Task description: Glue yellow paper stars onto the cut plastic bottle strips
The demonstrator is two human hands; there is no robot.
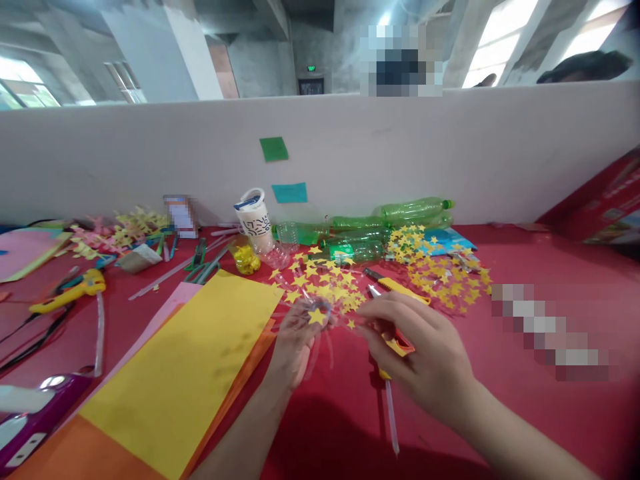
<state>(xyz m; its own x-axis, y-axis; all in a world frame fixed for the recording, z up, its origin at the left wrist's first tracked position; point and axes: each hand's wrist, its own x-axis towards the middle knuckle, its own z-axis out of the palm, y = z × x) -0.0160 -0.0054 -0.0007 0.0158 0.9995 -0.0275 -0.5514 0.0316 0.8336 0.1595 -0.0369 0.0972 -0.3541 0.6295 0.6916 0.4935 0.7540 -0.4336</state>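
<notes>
My left hand (295, 337) is closed around the clear plastic bottle neck end (324, 308) of a bunch of thin clear strips tipped with yellow paper stars (333, 283). One larger yellow star (317, 317) shows at the near end, by my fingers. The strips fan outward, away from me. Just right of the bunch is my right hand (415, 340), its thumb and index finger curved with a small gap between the tips. A small star (351, 325) lies close to those fingertips; I see nothing held there. Beneath the right hand is a yellow-and-orange tool (399, 341), partly hidden.
Another star bunch (450, 277) lies right of centre, before green plastic bottles (415, 212). Yellow paper sheets (185, 373) cover the left foreground. Farther left are a yellow glue gun (75, 291) and scissors (205, 267). A white cup (254, 223) stands near the partition (200, 150).
</notes>
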